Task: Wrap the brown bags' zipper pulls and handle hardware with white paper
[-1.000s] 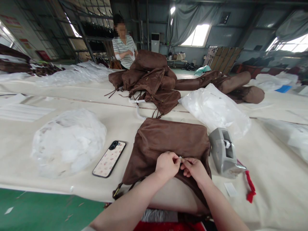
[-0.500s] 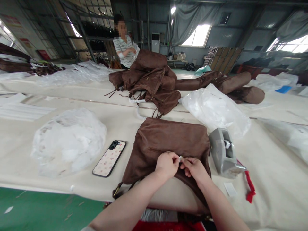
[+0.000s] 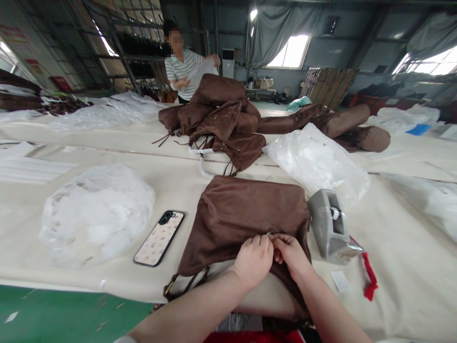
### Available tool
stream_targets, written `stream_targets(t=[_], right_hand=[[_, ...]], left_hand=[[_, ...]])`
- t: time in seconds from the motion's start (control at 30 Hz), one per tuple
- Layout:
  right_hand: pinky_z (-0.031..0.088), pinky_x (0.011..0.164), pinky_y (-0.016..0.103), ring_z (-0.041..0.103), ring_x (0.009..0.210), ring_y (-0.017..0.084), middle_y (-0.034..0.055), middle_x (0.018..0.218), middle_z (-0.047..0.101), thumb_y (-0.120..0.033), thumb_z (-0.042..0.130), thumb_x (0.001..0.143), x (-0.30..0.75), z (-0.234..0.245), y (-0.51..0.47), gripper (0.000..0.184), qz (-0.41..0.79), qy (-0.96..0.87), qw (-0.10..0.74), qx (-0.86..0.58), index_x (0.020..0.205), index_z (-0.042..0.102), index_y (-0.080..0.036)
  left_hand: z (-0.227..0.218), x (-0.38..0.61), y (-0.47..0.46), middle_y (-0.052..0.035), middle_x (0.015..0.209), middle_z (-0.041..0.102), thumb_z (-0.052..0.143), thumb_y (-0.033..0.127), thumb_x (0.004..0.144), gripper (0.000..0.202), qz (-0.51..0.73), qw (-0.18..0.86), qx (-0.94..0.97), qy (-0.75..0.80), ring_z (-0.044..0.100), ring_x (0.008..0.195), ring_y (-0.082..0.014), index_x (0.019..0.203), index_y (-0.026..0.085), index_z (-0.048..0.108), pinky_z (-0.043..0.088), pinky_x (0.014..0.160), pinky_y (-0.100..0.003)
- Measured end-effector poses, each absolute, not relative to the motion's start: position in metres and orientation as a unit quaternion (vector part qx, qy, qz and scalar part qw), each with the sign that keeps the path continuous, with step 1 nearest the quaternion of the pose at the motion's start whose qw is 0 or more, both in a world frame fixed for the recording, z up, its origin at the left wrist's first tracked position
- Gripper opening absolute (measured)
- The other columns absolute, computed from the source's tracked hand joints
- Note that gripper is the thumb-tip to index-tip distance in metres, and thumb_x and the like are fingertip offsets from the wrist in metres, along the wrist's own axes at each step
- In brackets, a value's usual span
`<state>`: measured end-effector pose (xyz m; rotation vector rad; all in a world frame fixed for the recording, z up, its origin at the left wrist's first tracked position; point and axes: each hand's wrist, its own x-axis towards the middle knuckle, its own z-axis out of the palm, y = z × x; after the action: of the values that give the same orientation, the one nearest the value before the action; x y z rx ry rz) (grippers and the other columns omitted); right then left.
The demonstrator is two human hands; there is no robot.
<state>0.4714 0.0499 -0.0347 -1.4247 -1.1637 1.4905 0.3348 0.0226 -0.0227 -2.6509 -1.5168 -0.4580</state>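
Brown bag (image 3: 252,200) lies before us on the worktop (image 3: 400,267). Our left hand (image 3: 254,259) and right hand (image 3: 290,255) meet over its four o'clock side, fingers curled together near the end of its zip (image 3: 232,225); we cannot tell what they pinch. We have a phone (image 3: 160,238) at its nine o'clock, a tape dispenser (image 3: 325,221) at three.

My feed shows a matt, leathery-looking brown bag (image 3: 250,202); right of it, a smooth, plastic-looking tape dispenser (image 3: 320,224).
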Motion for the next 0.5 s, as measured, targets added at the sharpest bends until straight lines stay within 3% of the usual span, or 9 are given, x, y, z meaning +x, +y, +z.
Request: stream_targets(t=[0.1,0.2,0.27,0.5], right_hand=[[0.031,0.034,0.017,0.043,0.036,0.006,-0.0020,0.053,0.057,-0.045,0.065,0.069,0.472,-0.034,0.050,0.029,0.579,-0.459,0.379,-0.557,0.066,0.060,-0.016],[0.031,0.034,0.018,0.043,0.035,0.006,-0.0017,0.052,0.057,-0.051,0.064,0.069,0.471,-0.036,0.050,0.036,0.573,-0.466,0.380,-0.557,0.063,0.059,-0.016],[0.031,0.033,0.018,0.043,0.035,0.006,-0.0016,0.051,0.057,-0.054,0.063,0.069,0.469,-0.038,0.051,0.038,0.565,-0.475,0.379,-0.559,0.062,0.058,-0.016],[0.036,0.036,0.023,0.047,0.036,0.010,0.0014,0.057,0.062,-0.056,0.058,0.074,0.470,-0.025,0.041,0.040,0.512,-0.529,0.360,-0.573,0.066,0.062,-0.018]], left_hand=[[-0.020,0.326,0.032,-0.0051,0.087,0.064,0.039,0.019,0.093,0.020,-0.238,-0.122,-0.794,-0.546,0.063,0.080,-0.0188,0.094,0.017,0.059,0.049,0.070,-0.030],[-0.022,0.321,0.044,-0.0019,0.076,0.067,0.029,0.030,0.096,0.032,-0.296,-0.335,-0.670,-0.593,0.065,0.062,-0.0135,0.094,0.018,0.058,0.049,0.059,-0.024],[-0.027,0.321,0.049,-0.0015,0.073,0.068,0.033,0.036,0.094,0.032,-0.292,-0.425,-0.634,-0.576,0.064,0.055,-0.0130,0.090,0.018,0.059,0.047,0.052,-0.022],[-0.041,0.324,0.054,-0.0015,0.068,0.067,0.049,0.028,0.081,0.015,-0.325,-0.519,-0.591,-0.525,0.064,0.056,-0.0141,0.080,0.017,0.059,0.049,0.054,-0.022]])
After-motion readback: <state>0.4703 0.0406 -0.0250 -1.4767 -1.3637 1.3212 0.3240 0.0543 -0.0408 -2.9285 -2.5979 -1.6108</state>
